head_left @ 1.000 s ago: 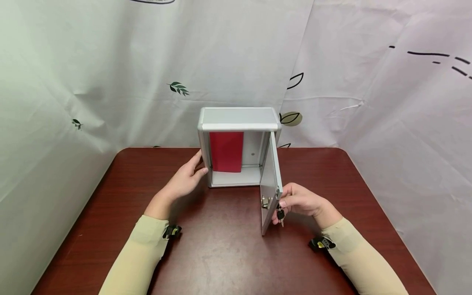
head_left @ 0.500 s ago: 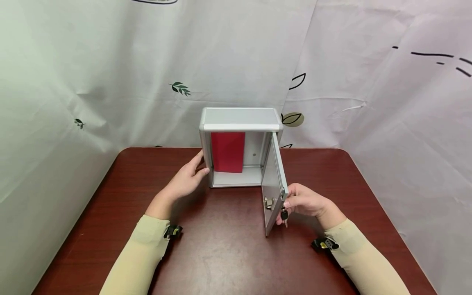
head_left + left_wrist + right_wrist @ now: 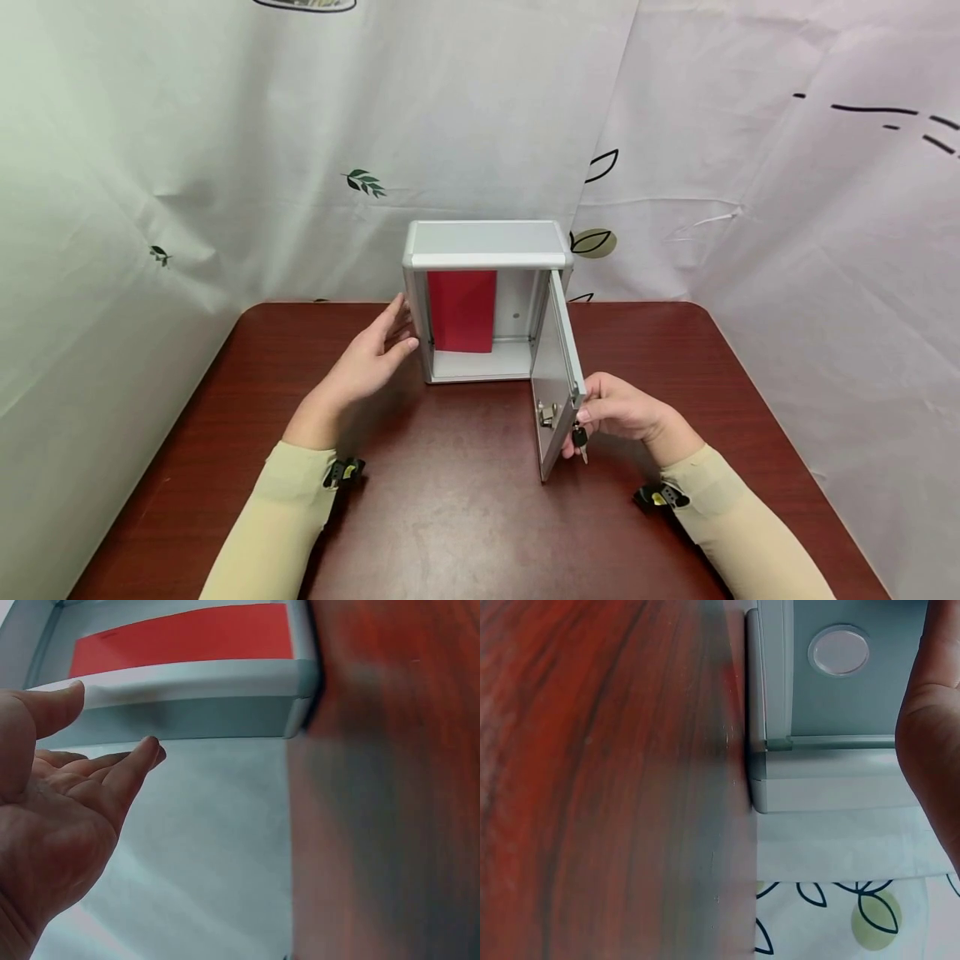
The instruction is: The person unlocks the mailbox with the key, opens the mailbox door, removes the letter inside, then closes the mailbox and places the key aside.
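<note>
A small silver metal cabinet stands upright on the table, its door swung out toward the front on the right side. Inside leans a flat red piece against the back wall. My left hand is beside the cabinet's left side, fingers extended and thumb apart, as the left wrist view also shows. With my right hand I hold the door near its free edge, at the height of the lock; some fingers are hidden behind the door. A key with a black head dangles below my thumb.
The reddish-brown wooden table extends in front and to both sides. A white cloth backdrop with leaf prints hangs close behind the cabinet. In the right wrist view, a round disc shows on the cabinet's grey panel.
The door swung slightly farther out to the right with my right hand, then stayed there. My left hand has come away from the cabinet's left side, moving slightly left.
</note>
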Motion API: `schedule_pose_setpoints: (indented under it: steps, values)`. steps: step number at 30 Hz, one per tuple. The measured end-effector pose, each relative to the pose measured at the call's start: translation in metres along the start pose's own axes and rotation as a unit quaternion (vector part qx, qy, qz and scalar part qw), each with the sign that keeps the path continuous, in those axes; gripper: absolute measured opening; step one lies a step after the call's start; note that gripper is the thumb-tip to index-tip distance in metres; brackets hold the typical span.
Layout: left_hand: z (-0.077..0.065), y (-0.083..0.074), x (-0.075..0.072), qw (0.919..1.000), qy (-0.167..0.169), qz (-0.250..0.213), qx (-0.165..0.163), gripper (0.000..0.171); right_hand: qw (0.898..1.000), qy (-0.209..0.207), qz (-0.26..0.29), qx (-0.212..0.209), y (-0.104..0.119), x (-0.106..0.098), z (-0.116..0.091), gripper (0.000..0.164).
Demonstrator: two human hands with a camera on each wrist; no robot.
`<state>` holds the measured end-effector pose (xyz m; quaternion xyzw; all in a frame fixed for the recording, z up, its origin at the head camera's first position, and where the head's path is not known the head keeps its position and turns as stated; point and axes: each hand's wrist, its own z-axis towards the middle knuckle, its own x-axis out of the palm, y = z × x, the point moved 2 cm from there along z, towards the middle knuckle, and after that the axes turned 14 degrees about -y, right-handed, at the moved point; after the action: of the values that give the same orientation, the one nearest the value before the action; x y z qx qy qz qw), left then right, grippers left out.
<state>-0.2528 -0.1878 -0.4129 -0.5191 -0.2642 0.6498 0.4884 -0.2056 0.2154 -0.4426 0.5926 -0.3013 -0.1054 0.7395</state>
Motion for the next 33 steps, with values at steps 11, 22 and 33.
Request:
schedule_pose_setpoints:
  steps: [11,22,33]
  values:
    - [-0.005,-0.024,-0.03,0.997,-0.065,-0.01,0.04,0.073,1.0,0.003,0.003,0.0,-0.001,-0.001,0.0,0.04]
    - [-0.016,-0.054,-0.026,0.9708,-0.173,-0.078,0.147,0.048,1.0,0.004,0.002,-0.002,-0.002,0.001,0.0,0.039]
    - [-0.024,-0.075,-0.019,0.9569,-0.184,-0.109,0.197,0.048,1.0,0.0,0.005,-0.002,0.0,0.001,0.001,0.034]
